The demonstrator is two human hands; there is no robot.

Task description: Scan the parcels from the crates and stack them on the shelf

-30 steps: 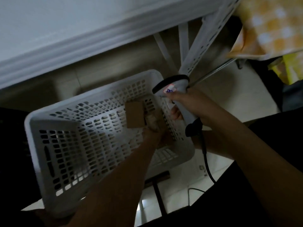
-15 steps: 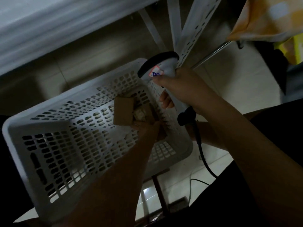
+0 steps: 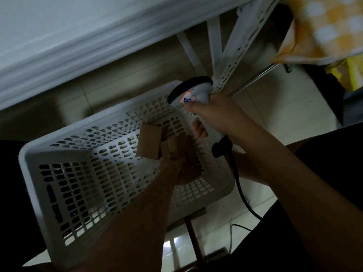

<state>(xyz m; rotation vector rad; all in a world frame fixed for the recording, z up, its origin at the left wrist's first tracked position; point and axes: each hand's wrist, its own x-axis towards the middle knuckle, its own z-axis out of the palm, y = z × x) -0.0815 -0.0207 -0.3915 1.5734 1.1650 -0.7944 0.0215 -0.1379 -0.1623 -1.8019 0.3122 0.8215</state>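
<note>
The left hand [image 3: 177, 163] was down inside the white plastic crate [image 3: 82, 173], near the crate's far right corner. It gripped a small brown cardboard parcel [image 3: 150, 142], with the fingers curled around the parcel's lower end. The parcel was tilted and stood up from the hand, so its flat brown side showed. A second little brown box [image 3: 170, 147] sat right beside it, touching the same hand. It was too dark there to tell if the hand held that one too.

The right hand [image 3: 214, 114] was wrapped tight around the handle of a white barcode scanner [image 3: 193, 95]. The thumb lay along the top, next to a small sticker with blue writing. The scanner's dark front pointed toward the crate and was over the crate's far right rim. A black cable [image 3: 242, 195] hung from the bottom of the handle and ran down toward the floor.

The crate had many little holes in its walls and bottom. It rested on something with a dark wooden leg [image 3: 193, 238] under its near right corner. A white metal shelf [image 3: 233, 52] stood past the crate, with holes along its post. A yellow and white checked cloth [image 3: 324, 26] hung in the top right corner
</note>
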